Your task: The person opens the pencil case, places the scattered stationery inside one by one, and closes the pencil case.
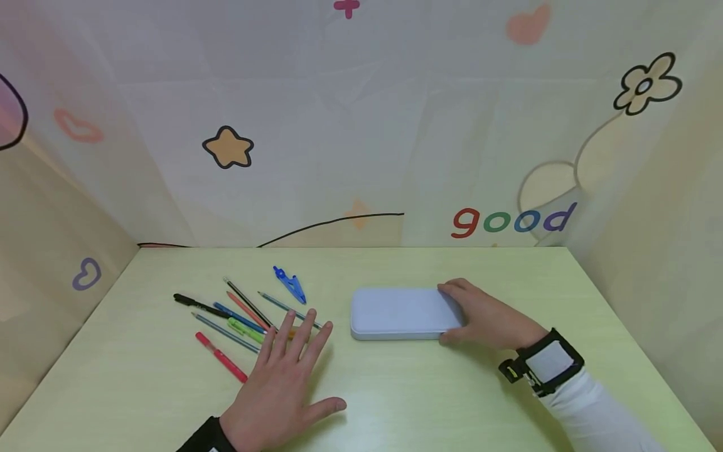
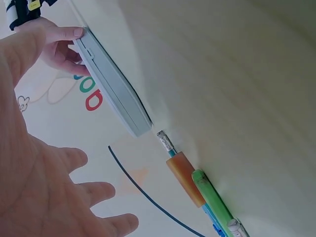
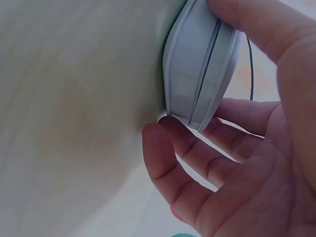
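Note:
A pale lavender pencil case (image 1: 401, 312), its lid closed, lies flat on the table. My right hand (image 1: 482, 317) grips its right end, thumb at the front edge and fingers at the back. The right wrist view shows the seam along the end of the case (image 3: 192, 69) between thumb and fingers. My left hand (image 1: 282, 380) is spread, fingers straight, and holds nothing. It hides part of a loose pile with a green marker (image 1: 245, 330), a blue pen (image 1: 240, 319), a black pen (image 1: 198, 304) and several pencils. An orange stubby object (image 2: 185, 178) shows in the left wrist view.
A red pen (image 1: 221, 358) lies at the near left of the pile. Behind the pile is a blue compass-like tool (image 1: 290, 285). A printed curtain (image 1: 361, 138) rises along the back of the pale table (image 1: 395, 402), with cloth at both sides.

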The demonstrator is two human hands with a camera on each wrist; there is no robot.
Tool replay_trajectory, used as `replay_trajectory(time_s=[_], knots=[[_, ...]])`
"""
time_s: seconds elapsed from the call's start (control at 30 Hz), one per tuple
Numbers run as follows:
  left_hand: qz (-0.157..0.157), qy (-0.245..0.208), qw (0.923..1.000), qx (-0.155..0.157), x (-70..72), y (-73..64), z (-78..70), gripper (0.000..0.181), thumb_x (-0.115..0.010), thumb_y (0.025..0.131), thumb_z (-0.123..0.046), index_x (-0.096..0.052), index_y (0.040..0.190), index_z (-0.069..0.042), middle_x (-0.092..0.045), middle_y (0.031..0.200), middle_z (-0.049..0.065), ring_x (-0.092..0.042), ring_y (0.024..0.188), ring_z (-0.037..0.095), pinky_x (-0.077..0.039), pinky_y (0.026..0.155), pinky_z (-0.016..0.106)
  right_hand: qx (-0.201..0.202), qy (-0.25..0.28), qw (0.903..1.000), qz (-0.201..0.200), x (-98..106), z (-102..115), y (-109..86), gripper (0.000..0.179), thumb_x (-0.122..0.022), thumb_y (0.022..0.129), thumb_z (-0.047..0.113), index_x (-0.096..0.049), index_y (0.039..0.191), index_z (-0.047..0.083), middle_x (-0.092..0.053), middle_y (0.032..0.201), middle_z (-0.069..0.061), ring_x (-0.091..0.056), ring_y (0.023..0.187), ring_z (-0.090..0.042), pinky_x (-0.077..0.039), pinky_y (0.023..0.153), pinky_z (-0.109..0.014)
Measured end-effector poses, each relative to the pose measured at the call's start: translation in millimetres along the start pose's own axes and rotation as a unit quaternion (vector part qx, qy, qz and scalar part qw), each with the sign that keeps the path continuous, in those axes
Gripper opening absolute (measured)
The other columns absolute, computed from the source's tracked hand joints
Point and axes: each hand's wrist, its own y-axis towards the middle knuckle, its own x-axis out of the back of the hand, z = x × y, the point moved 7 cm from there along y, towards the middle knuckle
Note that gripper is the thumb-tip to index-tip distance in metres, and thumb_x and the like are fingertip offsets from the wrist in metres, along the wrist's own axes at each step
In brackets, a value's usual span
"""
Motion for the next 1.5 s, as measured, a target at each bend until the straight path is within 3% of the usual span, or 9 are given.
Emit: replay_trajectory(time_s=[0.27,0.43,0.67,0.9,1.0,1.23,1.5], knots=[[-0.004,-0.022,0.9998,0.001,2.0,6.8,0.1,0.114,-0.078,0.083,-0.072,-0.030,0.168,-0.015,-0.021,0.175,0.014,-0.014,0.160,0.043,-0.027,0.122,0.065,0.007,0.005,1.0000,0.001,-4.5,10.2,-8.3,0.100,-0.093,0.082,0.043,-0.044,0.157,0.000,-0.045,0.156,-0.020,-0.053,0.133,-0.035,-0.046,0.113,-0.055],[-0.015,-0.045,0.9989,0.001,5.6,14.6,-1.0,0.108,-0.087,0.083,-0.057,-0.036,0.164,-0.008,-0.033,0.169,0.018,-0.026,0.156,0.043,-0.033,0.122,0.058,0.009,-0.002,1.0000,0.001,-6.8,17.0,-13.9,0.099,-0.093,0.082,0.045,-0.045,0.157,0.000,-0.045,0.156,-0.019,-0.055,0.131,-0.034,-0.047,0.111,-0.054],[-0.013,-0.058,0.9981,-0.014,6.5,31.1,-4.4,0.106,-0.092,0.082,-0.048,-0.038,0.163,-0.005,-0.036,0.167,0.018,-0.036,0.151,0.039,-0.039,0.120,0.051,0.011,-0.012,0.9999,-0.005,-10.9,23.5,-21.1,0.098,-0.093,0.082,0.044,-0.046,0.156,0.000,-0.048,0.154,-0.017,-0.056,0.128,-0.030,-0.049,0.111,-0.051],[-0.002,-0.082,0.9962,-0.029,5.8,53.8,-9.2,0.107,-0.095,0.078,-0.045,-0.041,0.161,-0.005,-0.039,0.165,0.015,-0.043,0.145,0.034,-0.053,0.103,0.058,0.012,-0.020,0.9997,-0.010,-14.0,28.7,-25.7,0.099,-0.093,0.082,0.044,-0.046,0.156,-0.001,-0.048,0.154,-0.018,-0.056,0.130,-0.030,-0.049,0.110,-0.050],[0.007,-0.090,0.9953,-0.036,3.1,63.6,-9.8,0.105,-0.096,0.077,-0.042,-0.043,0.159,-0.004,-0.041,0.162,0.015,-0.045,0.142,0.033,-0.057,0.098,0.056,0.013,-0.023,0.9996,-0.012,-14.7,30.4,-27.3,0.099,-0.093,0.082,0.045,-0.046,0.156,-0.001,-0.049,0.153,-0.017,-0.057,0.130,-0.029,-0.049,0.110,-0.049],[0.030,-0.112,0.9917,-0.057,-7.0,79.7,-10.0,0.098,-0.097,0.076,-0.035,-0.048,0.155,-0.004,-0.048,0.155,0.013,-0.048,0.140,0.031,-0.057,0.098,0.050,0.019,-0.024,0.9994,-0.017,-14.8,32.2,-28.2,0.098,-0.093,0.082,0.046,-0.047,0.155,-0.002,-0.049,0.152,-0.017,-0.057,0.130,-0.030,-0.049,0.111,-0.050],[0.031,-0.115,0.9905,-0.070,-13.2,86.7,-11.8,0.091,-0.095,0.079,-0.030,-0.050,0.153,-0.002,-0.055,0.150,0.014,-0.053,0.137,0.030,-0.048,0.112,0.047,0.023,-0.026,0.9991,-0.025,-15.4,32.3,-27.7,0.097,-0.093,0.082,0.046,-0.048,0.154,-0.002,-0.050,0.151,-0.017,-0.056,0.130,-0.030,-0.049,0.111,-0.050]])
